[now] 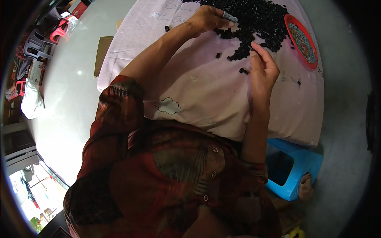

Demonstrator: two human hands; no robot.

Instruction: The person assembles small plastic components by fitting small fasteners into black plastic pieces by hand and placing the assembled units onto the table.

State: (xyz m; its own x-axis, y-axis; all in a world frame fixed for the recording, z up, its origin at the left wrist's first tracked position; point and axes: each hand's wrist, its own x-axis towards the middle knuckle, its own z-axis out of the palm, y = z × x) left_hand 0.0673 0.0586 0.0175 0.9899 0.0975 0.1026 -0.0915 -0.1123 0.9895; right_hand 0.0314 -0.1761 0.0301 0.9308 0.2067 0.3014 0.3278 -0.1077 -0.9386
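A big heap of small black parts (254,20) lies on a table covered with a pale pink cloth (206,91). My left hand (208,20) reaches into the near edge of the heap, with a grey cot on one fingertip, and seems to pinch a small black part. My right hand (264,69) rests at the heap's right front edge, palm turned up, fingers loosely curled, its fingertips touching black parts. Whether it holds one I cannot tell. Loose black parts (243,71) lie scattered on the cloth between my hands.
A red dish (297,29) of small grey pieces sits at the table's right edge. A blue plastic stool (291,168) stands below the table by my foot. Stacked plastic chairs (37,41) and a piece of cardboard (102,53) are on the shiny floor at left.
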